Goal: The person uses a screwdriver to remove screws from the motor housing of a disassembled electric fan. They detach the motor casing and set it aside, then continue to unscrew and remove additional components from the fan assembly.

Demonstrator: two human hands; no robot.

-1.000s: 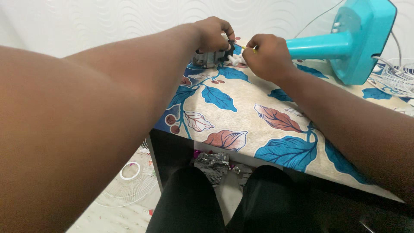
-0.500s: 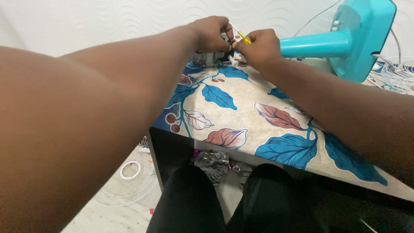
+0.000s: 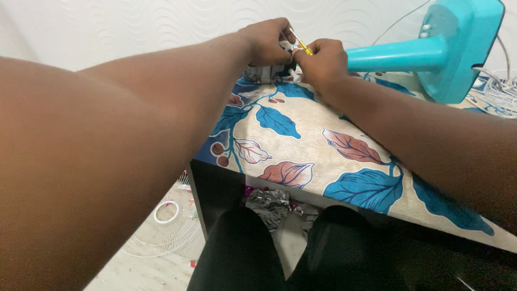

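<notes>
Both grips, left hand (image 3: 267, 41) and right hand (image 3: 321, 60), pinch a yellow-handled screwdriver (image 3: 301, 44).

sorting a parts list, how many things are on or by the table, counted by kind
hands: 2, left hand and right hand
yellow-handled tool: 1
metal motor part: 1
turquoise fan stand: 1
white wire fan guards: 2, floor guard and table guard
total: 7

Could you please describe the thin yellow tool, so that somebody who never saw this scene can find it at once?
Start at the turquoise fan stand lying on the leaf-patterned tablecloth. Follow its pole to the two hands: the right hand pinches a thin yellow tool above a small grey motor part. It is the only yellow thing among turquoise, grey and white.
</notes>
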